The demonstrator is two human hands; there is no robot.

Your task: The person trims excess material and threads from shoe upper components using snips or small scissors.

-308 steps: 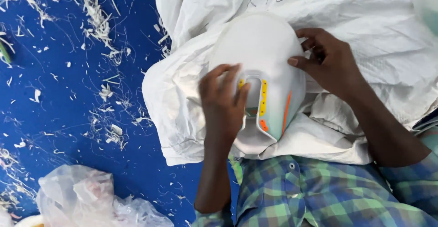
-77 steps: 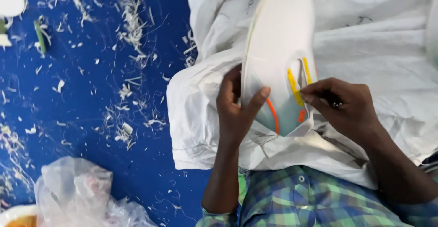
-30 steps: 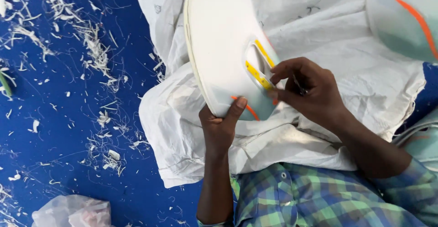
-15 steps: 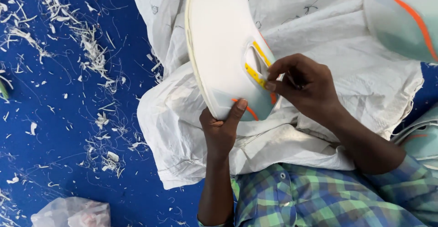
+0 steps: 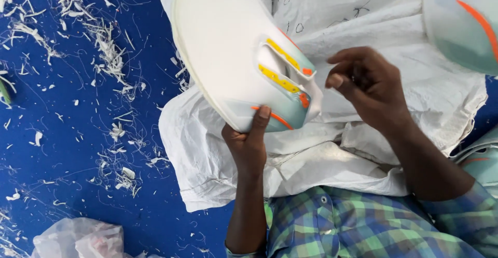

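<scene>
Head view looks down on a white moulded shoe sole [image 5: 228, 55] with yellow and orange accents and a pale teal heel end, tilted above a white woven sack [image 5: 363, 149] spread over the person's lap. Left hand [image 5: 249, 144] grips the sole's lower heel end, thumb pressed on its face and fingers closed behind it. Right hand [image 5: 371, 89] hovers just beside the sole's cut-out, not touching it, fingers curled loosely with nothing visible between them. Another teal sole with an orange stripe [image 5: 461, 22] sits at the top right corner. White trimmings [image 5: 111, 55] litter the blue floor [image 5: 62, 133]; a crumpled clear plastic bag [image 5: 78, 240] lies at the bottom left
</scene>
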